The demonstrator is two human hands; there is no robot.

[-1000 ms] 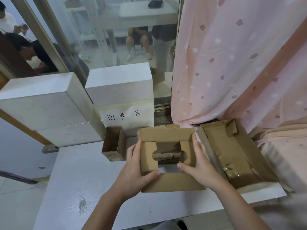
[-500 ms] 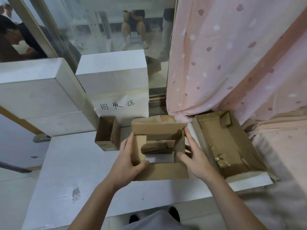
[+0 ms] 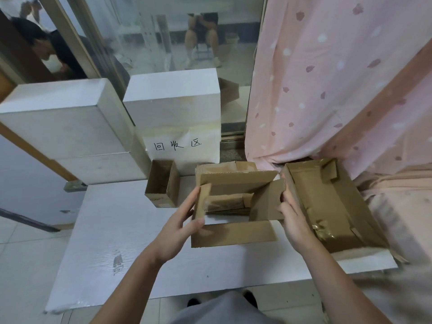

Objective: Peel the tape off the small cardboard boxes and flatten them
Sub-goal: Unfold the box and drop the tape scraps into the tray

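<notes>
Pink curtain (image 3: 327, 90) right — glass door (image 3: 177, 36) behind white table (image 3: 117, 242).

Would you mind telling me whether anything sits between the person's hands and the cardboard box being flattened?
Nothing visible does. The left hand already grips the left flap of the opened box, and the right hand touches its right wall. The small box and the large open box stand aside on the table.

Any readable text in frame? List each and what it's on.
"回收区": handwritten in black on the white paper sheet stuck to the front of the white block.
Dark print low on the small open cardboard box: too small and blurred to read.
Nothing else readable.
</notes>
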